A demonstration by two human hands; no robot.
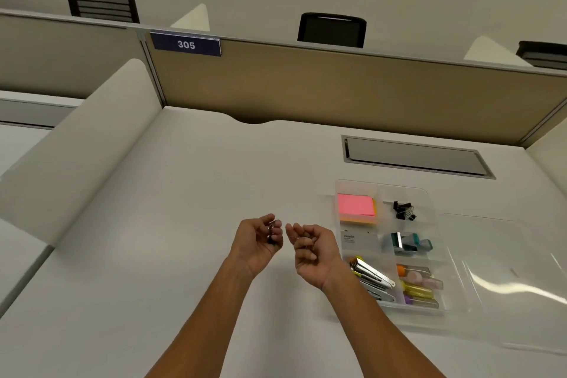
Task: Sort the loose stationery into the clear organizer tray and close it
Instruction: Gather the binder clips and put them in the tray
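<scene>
The clear organizer tray (429, 193) lies open on the white desk at the right. Its compartments hold pink sticky notes (356, 205), black binder clips (403, 210), a teal tape dispenser (408, 243), a silver stapler (372, 275) and several coloured highlighters (418, 284). The clear lid (503, 279) rests flat to the tray's right. My left hand (256, 242) is raised left of the tray, its fingers closed on small dark binder clips (271, 232). My right hand (313, 247) is beside it, pinching a thin metal clip (296, 238).
A recessed grey cable hatch (414, 156) sits in the desk behind the tray. A tan partition (337, 86) with a "305" label (186, 44) bounds the far edge, and a white divider (76, 144) stands at the left. Black chairs show beyond the partition.
</scene>
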